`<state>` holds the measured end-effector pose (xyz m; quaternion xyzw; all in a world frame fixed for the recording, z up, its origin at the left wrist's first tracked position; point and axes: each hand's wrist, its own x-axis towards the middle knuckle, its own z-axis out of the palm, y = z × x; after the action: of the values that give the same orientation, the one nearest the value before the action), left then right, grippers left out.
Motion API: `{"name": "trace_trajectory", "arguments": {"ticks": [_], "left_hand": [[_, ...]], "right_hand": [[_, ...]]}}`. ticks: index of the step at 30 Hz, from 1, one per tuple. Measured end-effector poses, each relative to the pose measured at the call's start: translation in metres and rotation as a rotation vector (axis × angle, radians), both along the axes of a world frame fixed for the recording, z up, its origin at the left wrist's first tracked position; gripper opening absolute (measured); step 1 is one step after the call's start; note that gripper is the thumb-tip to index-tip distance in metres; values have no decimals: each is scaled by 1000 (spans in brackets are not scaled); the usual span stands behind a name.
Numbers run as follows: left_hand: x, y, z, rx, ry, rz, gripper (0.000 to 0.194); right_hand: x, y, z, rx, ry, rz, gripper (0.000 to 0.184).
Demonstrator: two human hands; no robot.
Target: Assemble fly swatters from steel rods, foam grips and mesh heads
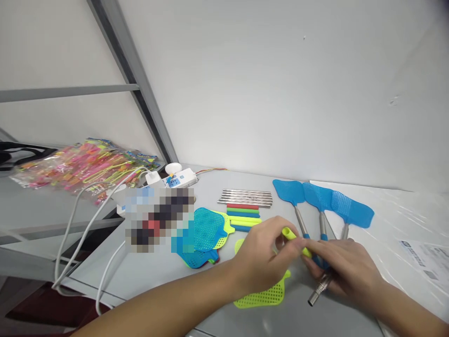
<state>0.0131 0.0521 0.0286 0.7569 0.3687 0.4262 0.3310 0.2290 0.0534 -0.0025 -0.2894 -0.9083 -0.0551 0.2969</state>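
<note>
Both my hands meet over the table's right half around a short yellow-green handle sleeve, its hollow end facing up and left. My left hand is closed, thumb and fingers at the sleeve. My right hand is closed round the sleeve's lower end, and a silver metal tube sticks out below its fingers. Under my left hand lies a yellow-green perforated fly swatter head, partly covered. Behind my right hand, blue fly swatters with metal shafts lie side by side; their handles are partly hidden.
Metal rods and coloured sleeves lie in rows mid-table. Left of them is a pile of swatter heads, beside a pixelated patch. Power strips and white cables stand further left, with bagged colourful items beyond. Plastic packaging covers the right side.
</note>
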Motion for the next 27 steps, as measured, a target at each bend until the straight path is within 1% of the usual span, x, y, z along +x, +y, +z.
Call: {"name": "trace_trajectory", "arguments": {"ticks": [3,5,7,9,11,13,15,16,17,19,20,22,24,27], "left_hand": [[0,-3,0,-11,-215,39,21],[0,-4,-1,-102,-335,19,22],[0,-5,0,-241,-354,-31,23],[0,-7,1,-346,-235,-54,26],[1,-8,4,-374,-56,-56,29],[2,-8,8,-376,89,-76,31],[3,-9,10,-372,194,-105,31],[4,-9,10,-363,240,-113,31],[4,-9,10,-345,281,-119,30],[5,-9,9,-297,352,-141,29],[6,-9,8,-275,378,-158,27],[7,-9,6,-245,414,-190,26],[7,-8,3,-238,439,-200,26],[7,-5,1,-241,478,-180,28]], "right_hand": [[4,0,6,22,102,0,21],[8,0,10,21,184,-6,22],[10,1,12,10,261,-17,23],[11,3,12,-43,331,-39,20],[11,5,10,-165,456,-67,20],[10,9,10,-287,654,-62,26],[9,11,12,-366,836,-46,35],[9,12,13,-413,903,-60,40],[9,12,16,-484,958,-95,46],[7,12,20,-694,1065,-188,57],[6,11,22,-808,1127,-220,60],[3,9,25,-999,1235,-218,59],[0,9,27,-1110,1295,-178,55],[-2,11,28,-1145,1324,-175,50]]}}
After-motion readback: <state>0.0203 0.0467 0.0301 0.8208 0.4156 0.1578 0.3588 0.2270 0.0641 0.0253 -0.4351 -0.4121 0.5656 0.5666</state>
